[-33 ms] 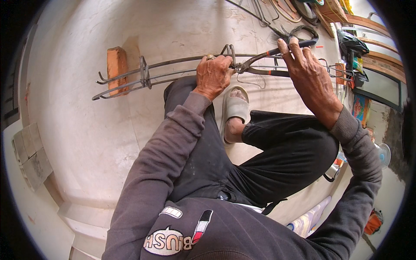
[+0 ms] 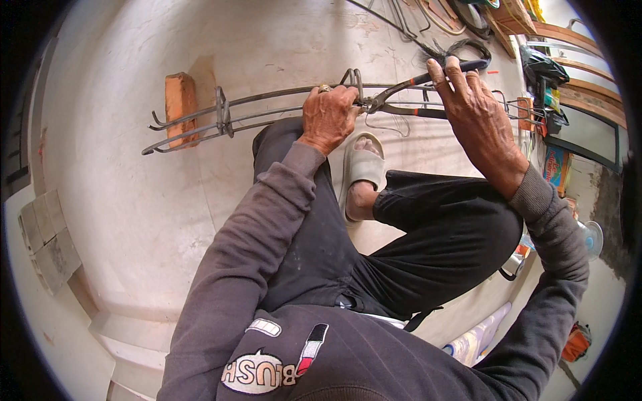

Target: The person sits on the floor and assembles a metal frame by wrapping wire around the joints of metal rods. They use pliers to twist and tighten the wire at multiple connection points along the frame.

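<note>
A long, narrow frame of steel bars (image 2: 267, 94) lies across in front of me, with square bent stirrups (image 2: 223, 113) around its bars. My left hand (image 2: 329, 117), a ring on one finger, is closed over the frame beside a stirrup. In my right hand (image 2: 485, 123) are pincers (image 2: 380, 102) with dark, orange-marked handles spread apart. The fingers lie along the upper handle; the palm side is hidden. The pincer jaws meet the frame just right of my left hand, where a thin loose wire (image 2: 394, 130) curls down.
An orange brick (image 2: 179, 100) supports the frame's left end; another brick (image 2: 525, 113) is near its right end. Beyond my right hand lies a bundle of dark wire (image 2: 471, 50). Timber (image 2: 568, 37) and bags line the right side. My sandalled foot (image 2: 364, 164) is below the frame.
</note>
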Available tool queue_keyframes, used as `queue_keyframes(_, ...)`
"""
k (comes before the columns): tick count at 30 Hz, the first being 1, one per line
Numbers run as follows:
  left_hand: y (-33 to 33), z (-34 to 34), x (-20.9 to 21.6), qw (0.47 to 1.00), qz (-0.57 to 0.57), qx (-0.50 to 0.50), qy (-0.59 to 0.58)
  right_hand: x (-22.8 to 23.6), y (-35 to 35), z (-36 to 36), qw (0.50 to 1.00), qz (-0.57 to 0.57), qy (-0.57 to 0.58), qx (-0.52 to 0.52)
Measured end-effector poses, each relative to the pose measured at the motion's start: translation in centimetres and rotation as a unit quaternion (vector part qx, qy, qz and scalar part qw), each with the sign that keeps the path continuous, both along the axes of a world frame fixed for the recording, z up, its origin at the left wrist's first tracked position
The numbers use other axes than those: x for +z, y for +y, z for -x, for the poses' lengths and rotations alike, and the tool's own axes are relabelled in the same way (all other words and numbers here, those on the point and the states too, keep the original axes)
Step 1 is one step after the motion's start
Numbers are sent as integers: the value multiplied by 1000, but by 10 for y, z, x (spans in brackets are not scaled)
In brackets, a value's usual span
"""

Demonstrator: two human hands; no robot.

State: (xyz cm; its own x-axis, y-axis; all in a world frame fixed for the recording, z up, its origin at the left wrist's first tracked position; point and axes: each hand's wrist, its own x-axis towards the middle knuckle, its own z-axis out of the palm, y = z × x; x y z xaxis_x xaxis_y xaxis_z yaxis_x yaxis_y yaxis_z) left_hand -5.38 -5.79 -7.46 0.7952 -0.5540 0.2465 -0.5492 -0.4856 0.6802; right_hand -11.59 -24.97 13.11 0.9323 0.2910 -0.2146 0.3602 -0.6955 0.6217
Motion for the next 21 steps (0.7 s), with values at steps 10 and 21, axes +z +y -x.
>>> queue_keyframes(10,1,-1,0,1000,-2,-7,0,-16,-11,-1,997,-1,-58,48)
queue_keyframes(21,1,-1,1,1000,-21,-7,11,-5,2,3,971,210,-30,112)
